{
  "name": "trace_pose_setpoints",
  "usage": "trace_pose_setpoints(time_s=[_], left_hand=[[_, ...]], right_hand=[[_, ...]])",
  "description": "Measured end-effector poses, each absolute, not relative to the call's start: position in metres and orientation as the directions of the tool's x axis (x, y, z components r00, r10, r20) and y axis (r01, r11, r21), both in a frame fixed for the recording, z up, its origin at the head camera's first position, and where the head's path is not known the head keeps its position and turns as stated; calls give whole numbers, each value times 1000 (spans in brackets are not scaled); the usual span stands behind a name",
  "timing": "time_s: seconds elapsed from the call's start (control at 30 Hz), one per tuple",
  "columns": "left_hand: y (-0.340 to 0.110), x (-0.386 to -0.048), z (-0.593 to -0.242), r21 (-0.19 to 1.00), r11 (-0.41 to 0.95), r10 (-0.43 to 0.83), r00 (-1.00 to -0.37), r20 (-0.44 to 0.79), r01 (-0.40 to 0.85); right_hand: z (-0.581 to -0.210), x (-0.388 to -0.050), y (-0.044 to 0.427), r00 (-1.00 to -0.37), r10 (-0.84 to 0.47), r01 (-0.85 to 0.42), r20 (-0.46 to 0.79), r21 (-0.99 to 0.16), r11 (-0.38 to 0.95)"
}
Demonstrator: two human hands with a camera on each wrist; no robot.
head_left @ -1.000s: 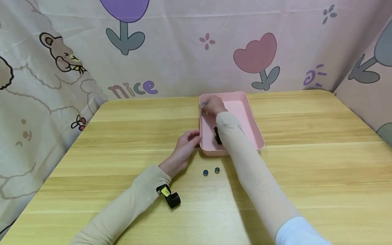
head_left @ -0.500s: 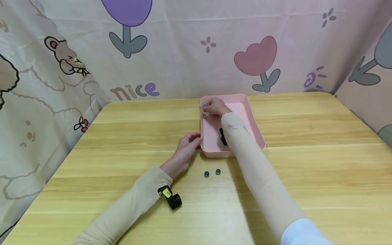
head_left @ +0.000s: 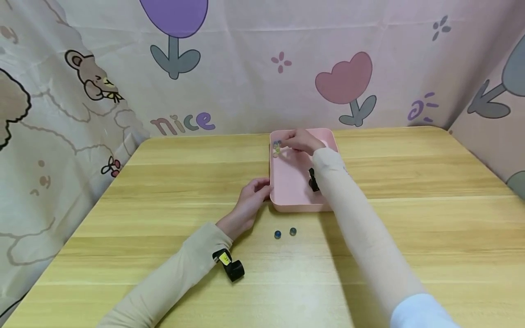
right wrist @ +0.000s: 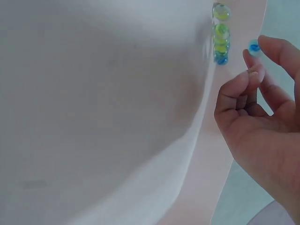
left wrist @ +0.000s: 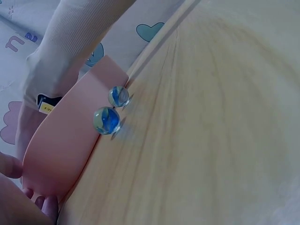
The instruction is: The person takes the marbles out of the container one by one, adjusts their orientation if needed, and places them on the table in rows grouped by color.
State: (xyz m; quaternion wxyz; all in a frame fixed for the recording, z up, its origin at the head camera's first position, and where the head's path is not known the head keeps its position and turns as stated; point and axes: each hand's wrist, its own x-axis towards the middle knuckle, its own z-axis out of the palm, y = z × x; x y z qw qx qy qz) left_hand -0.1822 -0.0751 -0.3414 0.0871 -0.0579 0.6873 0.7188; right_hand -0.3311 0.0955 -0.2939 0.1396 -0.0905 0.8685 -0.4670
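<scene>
My right hand (head_left: 301, 141) is over the far part of a pink tray (head_left: 291, 182). In the right wrist view its thumb and a finger pinch a blue-and-clear marble (right wrist: 254, 47). Beside it, several glass marbles (right wrist: 221, 35), yellow-green and blue, lie in a row along the tray wall. My left hand (head_left: 248, 202) holds the tray's near left side, with fingertips at the wall's lower edge in the left wrist view. Two blue glass marbles, one on the left (head_left: 277, 234) and one on the right (head_left: 293, 231), lie on the table before the tray.
The wooden table (head_left: 164, 182) runs back to a patterned cloth backdrop (head_left: 246, 68). A second cloth hangs at the left. Black wrist cameras sit on both sleeves, the left one (head_left: 234, 269) low over the table.
My right hand has shifted right, away from the tray's left wall, leaving the marble row more visible. My left hand keeps its place at the tray. The head view has tilted slightly.
</scene>
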Motion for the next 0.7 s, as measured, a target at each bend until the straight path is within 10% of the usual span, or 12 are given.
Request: trace_pose_setpoints(time_s=[0.7], left_hand=[[-75,-181,-343,979,-41,46,-979,-199,-201]], right_hand=[[-279,-323,107,-949,-284,-26,-139,-861,508]])
